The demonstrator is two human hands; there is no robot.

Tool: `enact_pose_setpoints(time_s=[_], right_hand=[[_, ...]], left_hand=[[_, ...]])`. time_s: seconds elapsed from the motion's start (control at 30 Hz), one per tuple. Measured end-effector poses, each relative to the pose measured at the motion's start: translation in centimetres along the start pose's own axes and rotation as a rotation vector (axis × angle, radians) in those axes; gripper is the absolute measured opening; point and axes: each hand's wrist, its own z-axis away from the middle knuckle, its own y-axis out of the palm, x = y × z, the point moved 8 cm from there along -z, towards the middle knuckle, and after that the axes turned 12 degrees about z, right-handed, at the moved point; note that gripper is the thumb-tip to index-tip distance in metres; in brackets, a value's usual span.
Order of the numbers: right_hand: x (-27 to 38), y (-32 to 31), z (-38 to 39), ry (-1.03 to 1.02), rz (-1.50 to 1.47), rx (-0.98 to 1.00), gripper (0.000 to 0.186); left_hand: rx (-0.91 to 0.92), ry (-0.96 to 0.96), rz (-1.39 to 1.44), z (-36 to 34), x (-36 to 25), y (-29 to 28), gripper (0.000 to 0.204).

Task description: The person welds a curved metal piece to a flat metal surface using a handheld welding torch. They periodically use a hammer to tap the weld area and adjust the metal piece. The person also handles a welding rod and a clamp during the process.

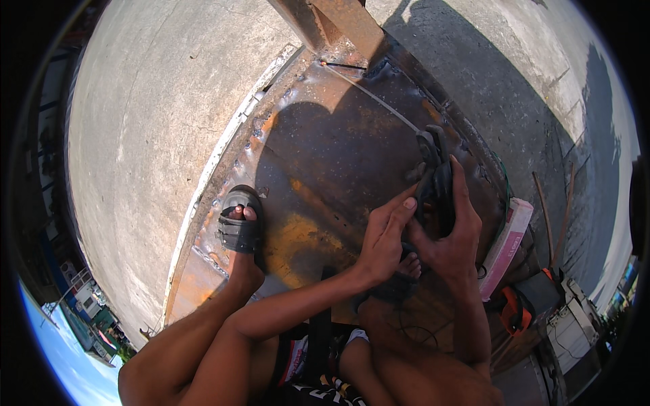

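Note:
In my right hand (455,254) is a black welding electrode holder (433,179), the fingers and thumb closed around it. My left hand (387,233) reaches across from the left, its fingers closed against the near side of the holder; its grip is partly hidden. From the holder's jaws a thin grey welding rod (372,95) slants up and left. The rod's far tip is at the foot of a rusty steel beam (349,27), where a small orange glow shows. Beneath lies a rusty steel plate (318,169) with weld beads along its edges.
My sandalled left foot (240,223) stands on the plate; the other is beneath my hands. At the right lie a pink and white long box (506,247), an orange and black object (518,311) and thin rusty rods (544,210). A pale raised edge (227,142) borders the plate's left.

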Motion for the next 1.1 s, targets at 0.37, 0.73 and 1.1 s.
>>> enact_pose_setpoints(time_s=[0.37, 0.73, 1.1], right_hand=[[0.5, 0.5, 1.9, -0.136, -0.133, 0.046, 0.118], [0.2, -1.8, 3.9, -0.106, -0.097, 0.065, 0.106], [-1.6, -2.8, 6.0, -0.049, 0.073, -0.082, 0.101]], left_hand=[[0.144, -0.079, -0.016, 1.3, 1.0, 1.4, 0.064], [0.151, -0.291, 0.087, 3.0, 4.0, 2.7, 0.070], [0.212, -0.232, -0.207, 2.2, 4.5, 3.0, 0.045]])
